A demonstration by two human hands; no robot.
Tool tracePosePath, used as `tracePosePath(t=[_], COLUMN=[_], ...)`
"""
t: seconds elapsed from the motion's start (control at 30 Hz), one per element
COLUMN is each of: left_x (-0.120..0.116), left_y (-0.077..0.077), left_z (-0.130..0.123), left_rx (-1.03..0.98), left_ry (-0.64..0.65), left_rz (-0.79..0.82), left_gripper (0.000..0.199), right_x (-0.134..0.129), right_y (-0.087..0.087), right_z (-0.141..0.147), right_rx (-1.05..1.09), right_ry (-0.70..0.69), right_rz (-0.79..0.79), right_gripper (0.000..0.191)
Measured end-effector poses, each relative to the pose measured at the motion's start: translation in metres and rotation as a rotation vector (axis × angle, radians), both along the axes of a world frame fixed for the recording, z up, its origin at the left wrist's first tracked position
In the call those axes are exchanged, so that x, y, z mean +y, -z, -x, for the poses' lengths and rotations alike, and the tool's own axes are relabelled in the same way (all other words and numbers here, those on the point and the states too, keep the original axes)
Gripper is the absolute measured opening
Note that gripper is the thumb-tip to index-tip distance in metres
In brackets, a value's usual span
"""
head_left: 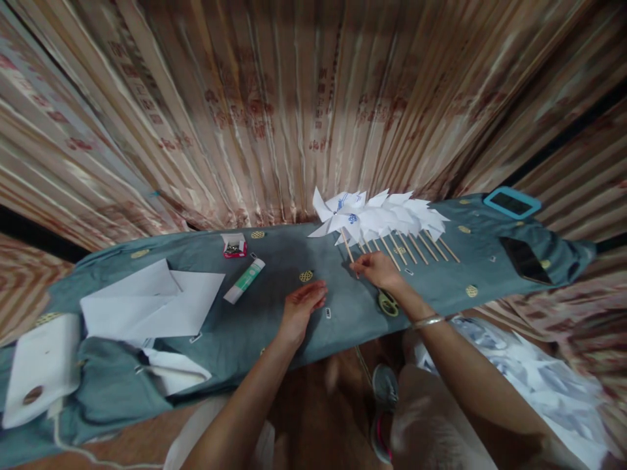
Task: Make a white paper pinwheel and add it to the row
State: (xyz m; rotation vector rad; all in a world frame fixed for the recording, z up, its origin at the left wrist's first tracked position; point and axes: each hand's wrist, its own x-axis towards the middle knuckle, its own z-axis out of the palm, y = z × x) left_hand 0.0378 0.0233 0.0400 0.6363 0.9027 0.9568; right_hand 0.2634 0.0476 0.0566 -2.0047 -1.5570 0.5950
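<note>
My right hand (375,267) pinches the lower end of a wooden stick (347,245). That stick belongs to the leftmost paper pinwheel (336,214), white with blue marks. Several more white pinwheels (401,215) overlap in a row to its right, their sticks pointing toward me. My left hand (304,303) holds nothing above the cloth, fingers stretched loosely forward, apart from the pinwheels. Scissors (388,303) with olive-green handles lie under my right wrist, their blades mostly hidden. A green-and-white glue stick (245,281) rests left of my left hand.
A small red box (234,248) of metal bits stands open at the back. White paper sheets (147,307) and a white device (44,372) with a cable lie left. A phone (525,260) and blue-framed device (512,202) lie right. White papery items (533,385) sit below the table.
</note>
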Motion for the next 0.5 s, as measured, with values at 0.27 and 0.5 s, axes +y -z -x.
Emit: tracePosePath(t=[0.27, 0.5], left_x=[-0.006, -0.008], left_y=[0.007, 0.031], left_z=[-0.002, 0.005], left_rx=[0.124, 0.660], left_ry=[0.070, 0.214], left_rz=[-0.078, -0.884], left_gripper=[0.038, 0.021], right_x=[0.003, -0.044], right_y=[0.010, 0.002], right_z=[-0.001, -0.071], right_rx=[-0.250, -0.427], right_ry=[0.042, 0.228], right_rz=[0.036, -0.048], right_gripper=[0.026, 0.031])
